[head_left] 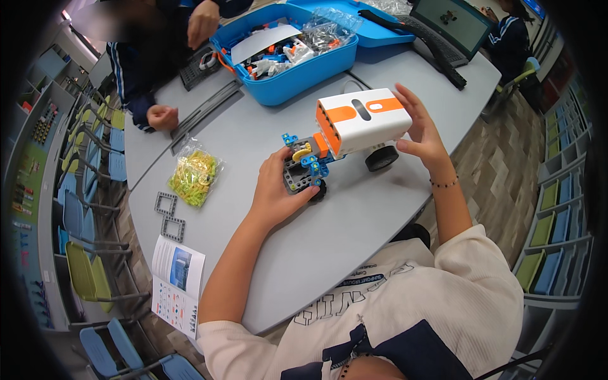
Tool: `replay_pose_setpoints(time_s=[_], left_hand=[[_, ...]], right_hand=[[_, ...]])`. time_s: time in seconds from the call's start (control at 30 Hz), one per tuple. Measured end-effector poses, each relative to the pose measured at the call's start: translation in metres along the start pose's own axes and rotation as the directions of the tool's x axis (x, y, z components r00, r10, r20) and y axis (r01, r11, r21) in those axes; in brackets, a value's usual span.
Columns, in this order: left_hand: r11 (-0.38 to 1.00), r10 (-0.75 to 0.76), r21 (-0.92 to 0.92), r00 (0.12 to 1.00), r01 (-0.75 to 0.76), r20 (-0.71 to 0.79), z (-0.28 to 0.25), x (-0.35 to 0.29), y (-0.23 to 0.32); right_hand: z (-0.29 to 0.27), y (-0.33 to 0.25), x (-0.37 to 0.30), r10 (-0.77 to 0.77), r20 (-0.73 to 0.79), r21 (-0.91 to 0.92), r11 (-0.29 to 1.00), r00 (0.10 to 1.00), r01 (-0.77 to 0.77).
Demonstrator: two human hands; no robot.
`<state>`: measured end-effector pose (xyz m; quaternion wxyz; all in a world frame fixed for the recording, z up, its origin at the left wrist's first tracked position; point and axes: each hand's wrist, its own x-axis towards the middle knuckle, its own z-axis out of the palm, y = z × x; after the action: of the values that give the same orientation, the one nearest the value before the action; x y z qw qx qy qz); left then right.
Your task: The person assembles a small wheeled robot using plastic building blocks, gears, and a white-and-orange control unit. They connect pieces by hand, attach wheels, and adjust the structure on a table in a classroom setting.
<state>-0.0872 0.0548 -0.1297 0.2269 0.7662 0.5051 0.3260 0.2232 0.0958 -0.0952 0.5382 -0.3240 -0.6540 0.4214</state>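
- The model vehicle [364, 120] stands on the grey table [285, 269] in front of the person, between the two hands: a white block with orange panels behind a grey frame with blue connectors [315, 166].
- The left hand [277, 193] is clamped on the grey frame, its thumb beside the small front wheel [320, 190].
- The right hand [424, 134], apart from the left, curves around the block's far-right end, near the black rear wheel [382, 159]; I cannot tell how firmly it presses.
- Large outlined lettering [326, 305] runs across the pale shirt [411, 323], with a dark printed bar [360, 282] and smaller lines above it.
- An open booklet [177, 285] at the table's left edge carries a blue picture, rows of small coloured figures and text too fine to read.
- The laptop [451, 22] at the back shows a small model on its screen.
- A mostly blank white sheet [266, 43] lies over loose parts in the blue box [304, 81].
- Left of the left hand lie a clear bag of yellow-green pieces [196, 177] and two grey rectangular frames [170, 215].
- Another person's hand [163, 118] rests on the table at the upper left.
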Motion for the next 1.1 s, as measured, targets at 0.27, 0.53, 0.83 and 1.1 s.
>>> replay_pose_setpoints(time_s=[0.27,0.53,0.83,1.1], left_hand=[[0.996,0.089,-0.023,0.991,-0.091,-0.096,0.004,0.003,-0.001],[0.992,0.125,-0.013,0.986,-0.127,-0.114,0.003,0.002,0.004],[0.898,0.072,-0.44,0.985,0.005,0.158,-0.01,-0.001,0.013],[0.669,0.076,-0.741,0.986,0.061,0.15,0.003,-0.005,0.036]], right_hand=[[0.029,-0.014,-0.044,-0.428,-0.324,-0.348,0.883,0.844,0.314],[0.082,-0.041,-0.055,-0.264,0.107,-0.417,0.863,0.959,0.284],[0.076,-0.025,-0.044,-0.108,-0.018,-0.222,0.97,0.994,0.101],[0.063,-0.025,-0.057,-0.104,-0.057,-0.083,0.992,0.993,0.099]])
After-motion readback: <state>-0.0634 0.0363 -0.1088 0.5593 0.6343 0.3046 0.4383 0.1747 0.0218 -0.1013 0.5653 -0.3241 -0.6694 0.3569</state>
